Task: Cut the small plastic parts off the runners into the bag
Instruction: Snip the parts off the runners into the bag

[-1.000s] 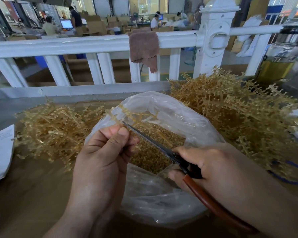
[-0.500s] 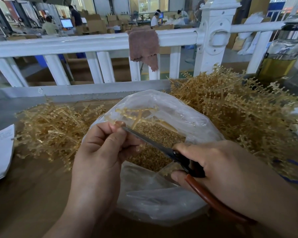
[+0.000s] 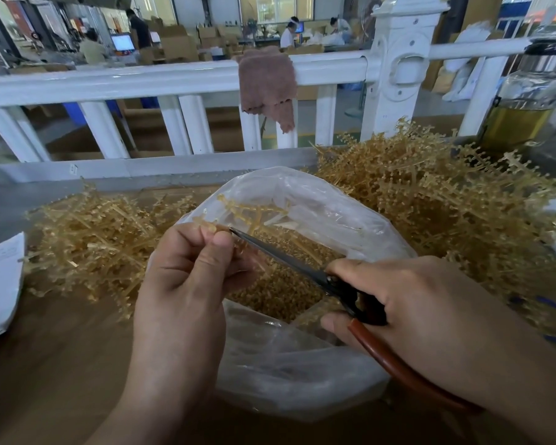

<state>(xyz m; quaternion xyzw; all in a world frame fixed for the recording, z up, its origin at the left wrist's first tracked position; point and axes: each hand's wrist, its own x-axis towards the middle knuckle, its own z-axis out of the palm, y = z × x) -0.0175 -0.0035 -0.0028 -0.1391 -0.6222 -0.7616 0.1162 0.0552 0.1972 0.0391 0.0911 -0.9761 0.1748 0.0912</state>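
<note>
On the tabletop [image 3: 52, 364] I see two spiky amber piles of runners, the larger heap [image 3: 430, 213] right of the crinkled clear bag [image 3: 302, 374] and the smaller heap [image 3: 93, 245] left of it. My right hand [image 3: 414, 306] clasps one pair of red-handled scissors [image 3: 302, 268], tip at the single branched runner [image 3: 247, 210] my left hand [image 3: 180, 284] pinches over the bag's mouth, above the small parts [image 3: 286, 293] inside.

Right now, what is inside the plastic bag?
The plastic bag holds a heap of small amber parts. A runner and the scissors hang over its opening. Its bottom is covered.
</note>
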